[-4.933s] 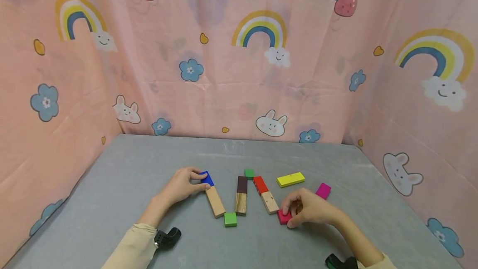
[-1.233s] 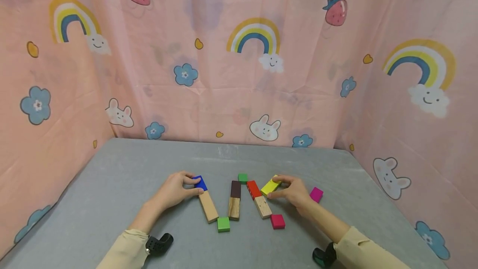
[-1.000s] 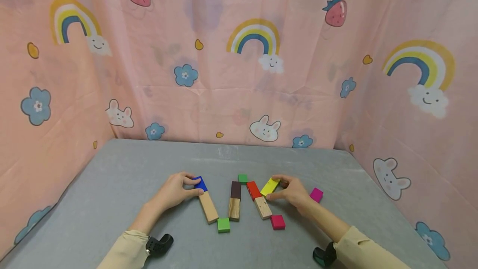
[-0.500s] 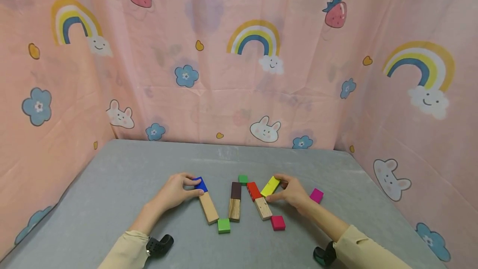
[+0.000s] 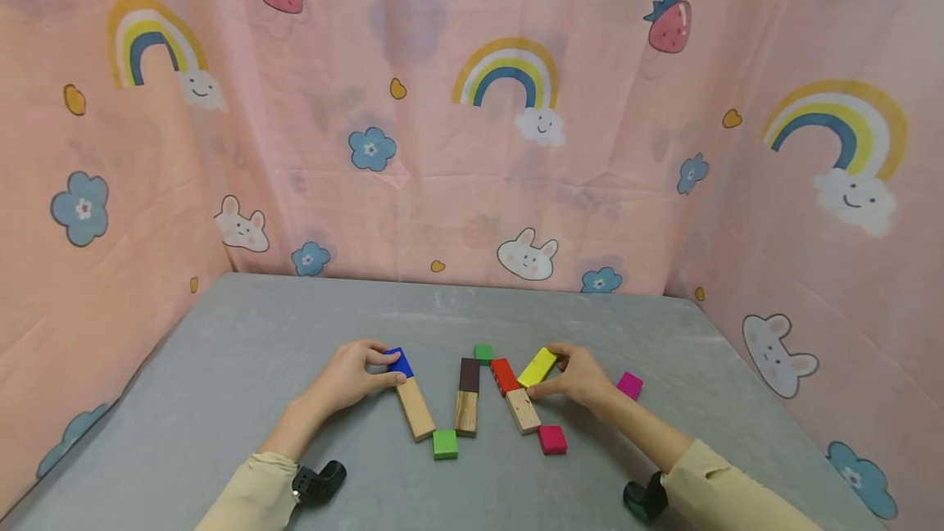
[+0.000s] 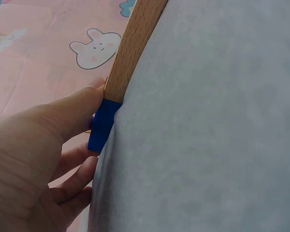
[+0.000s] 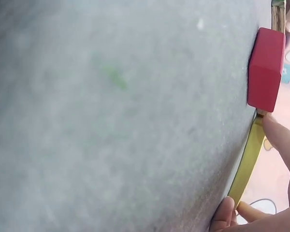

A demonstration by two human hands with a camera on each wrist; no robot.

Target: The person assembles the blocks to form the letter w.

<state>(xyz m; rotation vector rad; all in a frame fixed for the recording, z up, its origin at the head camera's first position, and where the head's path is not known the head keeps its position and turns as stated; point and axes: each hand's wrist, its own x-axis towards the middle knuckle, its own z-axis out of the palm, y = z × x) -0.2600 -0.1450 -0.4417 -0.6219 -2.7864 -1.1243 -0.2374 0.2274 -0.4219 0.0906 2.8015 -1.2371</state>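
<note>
My left hand point(image 5: 347, 377) pinches a blue block point(image 5: 400, 363) between thumb and fingers; a light wooden block point(image 5: 416, 410) continues from its near end. The left wrist view shows this blue block point(image 6: 103, 126) end to end with the wooden one. On the other side, my right hand point(image 5: 581, 381) holds a yellow block point(image 5: 537, 366) by its two ends, thumb at the near end. This yellow block slants beside a red block point(image 5: 505, 375), which meets a pale wooden block point(image 5: 524, 410). In the right wrist view, the thumb lies near the crimson block point(image 7: 267, 70).
Between the hands, a dark brown block point(image 5: 469, 375) meets a striped wooden block point(image 5: 466, 414). Green blocks lie near point(image 5: 445, 444) and far point(image 5: 483, 353). A crimson block point(image 5: 552, 439) sits in front; a magenta block point(image 5: 630, 384) lies beyond the right wrist. Pink curtains point(image 5: 413, 211) surround the grey table point(image 5: 354, 306).
My right hand has let go of the crimson block and taken hold of the yellow one, which has moved left and turned steeper beside the red block. My left hand stays on the blue block.
</note>
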